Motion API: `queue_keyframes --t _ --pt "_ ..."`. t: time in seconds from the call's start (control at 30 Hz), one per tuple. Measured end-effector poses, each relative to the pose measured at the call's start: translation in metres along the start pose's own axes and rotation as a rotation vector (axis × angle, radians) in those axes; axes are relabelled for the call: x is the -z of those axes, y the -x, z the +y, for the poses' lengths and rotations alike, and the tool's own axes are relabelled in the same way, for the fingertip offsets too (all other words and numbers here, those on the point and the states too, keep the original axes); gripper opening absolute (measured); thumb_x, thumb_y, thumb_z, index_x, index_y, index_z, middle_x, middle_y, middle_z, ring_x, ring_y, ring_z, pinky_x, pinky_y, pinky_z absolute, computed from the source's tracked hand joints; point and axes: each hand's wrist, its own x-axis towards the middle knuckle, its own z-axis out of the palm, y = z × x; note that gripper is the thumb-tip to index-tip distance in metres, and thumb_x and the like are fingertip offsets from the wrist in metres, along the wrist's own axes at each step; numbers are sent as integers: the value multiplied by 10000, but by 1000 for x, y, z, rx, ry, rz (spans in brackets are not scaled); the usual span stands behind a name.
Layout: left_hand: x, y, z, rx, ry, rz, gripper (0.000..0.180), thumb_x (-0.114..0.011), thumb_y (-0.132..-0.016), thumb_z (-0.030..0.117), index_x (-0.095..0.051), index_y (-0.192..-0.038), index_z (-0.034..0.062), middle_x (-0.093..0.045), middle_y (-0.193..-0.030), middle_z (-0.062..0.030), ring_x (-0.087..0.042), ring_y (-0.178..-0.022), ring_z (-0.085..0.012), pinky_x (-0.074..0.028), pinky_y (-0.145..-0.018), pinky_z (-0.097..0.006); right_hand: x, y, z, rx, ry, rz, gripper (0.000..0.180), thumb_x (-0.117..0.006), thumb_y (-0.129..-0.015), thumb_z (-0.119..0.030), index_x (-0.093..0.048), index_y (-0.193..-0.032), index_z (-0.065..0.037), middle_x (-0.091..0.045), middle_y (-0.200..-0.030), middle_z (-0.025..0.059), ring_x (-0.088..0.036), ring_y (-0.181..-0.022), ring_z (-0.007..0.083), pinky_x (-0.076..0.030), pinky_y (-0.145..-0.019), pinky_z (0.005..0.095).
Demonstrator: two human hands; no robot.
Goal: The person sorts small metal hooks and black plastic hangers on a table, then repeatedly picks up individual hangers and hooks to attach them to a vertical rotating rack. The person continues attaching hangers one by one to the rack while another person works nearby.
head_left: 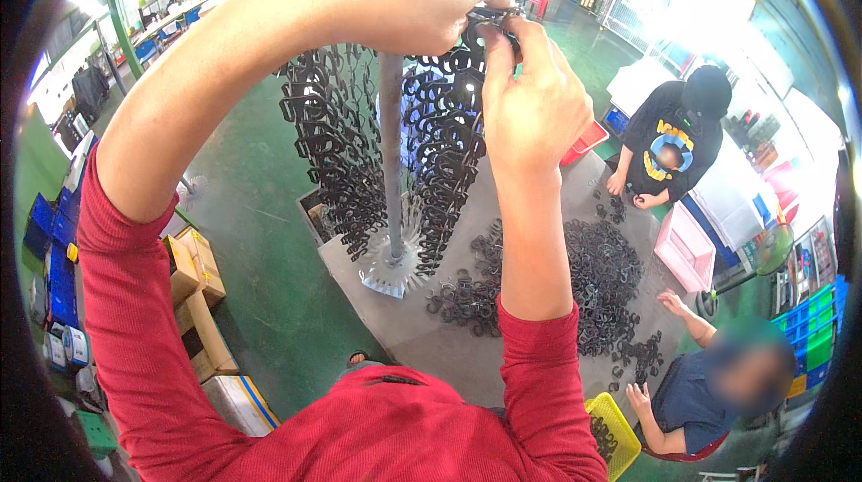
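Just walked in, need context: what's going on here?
The person's right hand pinches a small black piece up high, with the left hand beside it. Strings of black pieces hang around a grey pole. A heap of loose pieces lies on the table. Two co-workers, in black and dark blue, have their hands at its right side.
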Motion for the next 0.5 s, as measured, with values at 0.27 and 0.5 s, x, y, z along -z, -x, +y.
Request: queue_keyframes --t 0.27,0.5 --pt "16 -8 35 369 -30 -156 296 -490 -750 -26 -584 -1027 -71 -637 -840 -243 -639 -816 -341 -510 -772 -408 11 -3 34 -637 -1202 -323 144 -642 -873 -139 -682 -961 -33 -630 -724 12 -455 -512 18 -320 -439 167" --pt "1 29 -15 -136 -48 52 400 -516 -835 86 -506 -1211 -52 -575 -1169 -220 -543 -1111 -324 -435 -977 -414 86 7 151 -635 -548 -290 145 -631 -879 -174 -687 -935 -53 -589 -680 -27 -372 -447 11 -253 -407 182"
